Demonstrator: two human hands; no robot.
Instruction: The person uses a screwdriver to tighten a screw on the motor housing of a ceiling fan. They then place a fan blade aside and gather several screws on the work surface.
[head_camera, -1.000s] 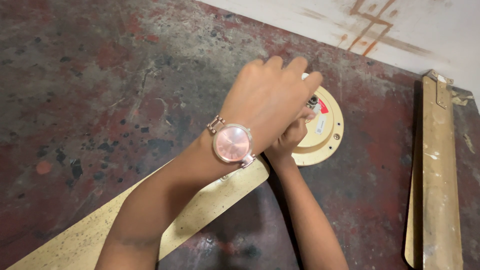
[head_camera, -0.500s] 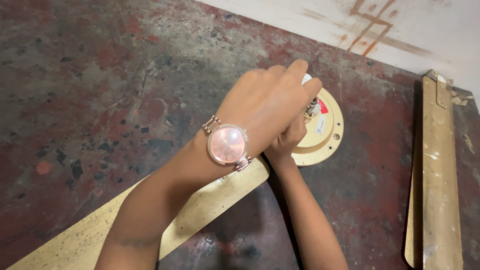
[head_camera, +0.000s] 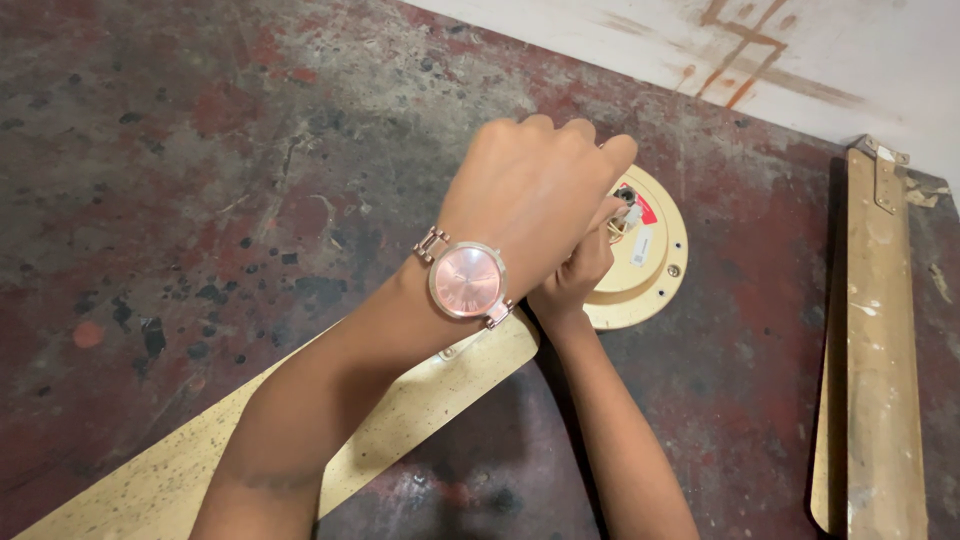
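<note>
A cream round ceiling-fan motor hub (head_camera: 655, 275) lies on the floor. One cream blade (head_camera: 150, 480) runs from it toward the lower left. My left hand (head_camera: 535, 205), with a pink-faced watch (head_camera: 467, 282) on the wrist, arches over the hub's middle with bent fingers; what lies under them is hidden. My right hand (head_camera: 570, 285) sits beneath it at the hub's near edge. Its fingertips pinch thin wires (head_camera: 622, 218) by the black centre shaft (head_camera: 628, 196).
The floor (head_camera: 200, 180) is rough concrete, stained red and dark. Two loose cream fan blades (head_camera: 880, 340) lie side by side along the right edge. A white wall (head_camera: 820, 50) with rust-coloured marks runs along the top right.
My left hand has shifted slightly left over the hub, turning the watch a little. The right hand stays at the hub's centre.
</note>
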